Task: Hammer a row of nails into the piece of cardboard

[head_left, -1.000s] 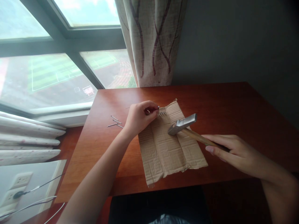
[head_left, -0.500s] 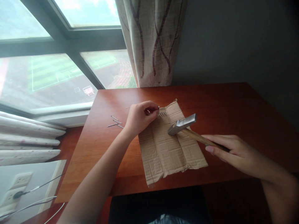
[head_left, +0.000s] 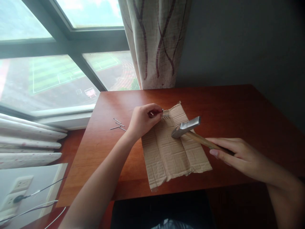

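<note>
Pinching a likely nail at the far end of the cardboard, the left hand seems to position it; the right hand grips the hammer. Striking would need careful aim.

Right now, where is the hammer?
In the head view, the hammer is right of centre: wooden handle in the right hand, metal head over the cardboard sheet.

Daylight from the window leaves the wall dim.
</note>
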Tool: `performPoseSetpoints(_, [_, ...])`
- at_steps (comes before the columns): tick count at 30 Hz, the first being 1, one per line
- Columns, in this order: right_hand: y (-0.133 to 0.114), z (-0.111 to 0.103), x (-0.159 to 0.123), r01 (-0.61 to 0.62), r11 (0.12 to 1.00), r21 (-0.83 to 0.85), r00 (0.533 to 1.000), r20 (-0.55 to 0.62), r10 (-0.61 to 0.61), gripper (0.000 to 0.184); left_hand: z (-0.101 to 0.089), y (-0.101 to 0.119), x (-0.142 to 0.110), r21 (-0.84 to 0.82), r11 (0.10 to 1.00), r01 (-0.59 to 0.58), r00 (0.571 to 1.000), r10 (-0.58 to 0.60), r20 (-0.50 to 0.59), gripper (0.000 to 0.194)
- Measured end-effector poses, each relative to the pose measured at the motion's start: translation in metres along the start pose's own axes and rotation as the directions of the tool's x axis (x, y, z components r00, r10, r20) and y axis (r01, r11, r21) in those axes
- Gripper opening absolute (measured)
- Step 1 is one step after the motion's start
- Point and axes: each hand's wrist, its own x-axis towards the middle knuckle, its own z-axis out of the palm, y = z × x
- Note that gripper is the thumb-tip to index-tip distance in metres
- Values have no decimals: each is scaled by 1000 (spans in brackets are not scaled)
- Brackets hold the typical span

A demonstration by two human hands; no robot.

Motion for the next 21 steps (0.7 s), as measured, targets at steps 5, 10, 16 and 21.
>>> performPoseSetpoints(5, [3,0,0,2,1000,-14,1000,30,-1,40,0,1,1,9,1000,-4,1000,4,6,8])
performPoseSetpoints(10, [1,-1,0,1,1000,-14,1000,2,-1,38,0,-1,1,8,1000,7,1000,-7,9,9])
performPoseSetpoints(16, [-17,-7,9,-31,999,-38,996,-83,27,40,1,-3,0,-7,1000,-8,1000,8,12,10])
performPoseSetpoints(21, [-41,-21,31,-37,990,-139,985,-171,13,42,2,-4,0,-17,1000,-13,1000,13,10,9])
